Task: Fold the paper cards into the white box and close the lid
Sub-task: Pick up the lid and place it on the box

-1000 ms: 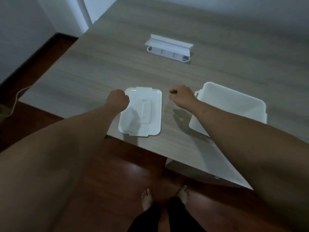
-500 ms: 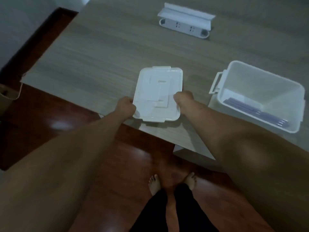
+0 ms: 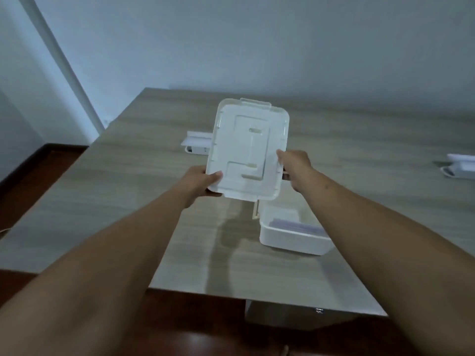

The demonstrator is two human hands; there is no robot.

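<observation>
I hold the white plastic lid (image 3: 249,150) up in the air over the table, tilted so its inner face is toward me. My left hand (image 3: 199,181) grips its lower left corner, thumb on the face. My right hand (image 3: 294,165) grips its right edge. Below and to the right, the white box (image 3: 290,236) stands uncovered on the table. Purple paper cards (image 3: 298,225) lie inside it. My right forearm hides the box's right part.
The wooden table (image 3: 128,201) reaches back to a grey wall. A white power strip (image 3: 196,145) lies behind the lid, partly hidden by it. Another white object (image 3: 460,168) sits at the right edge. The table's near edge runs under my forearms, dark wood floor below.
Both hands closed on the lid where it lay on the table and lifted it up, tilting it toward me. The camera view has swung upward toward the wall.
</observation>
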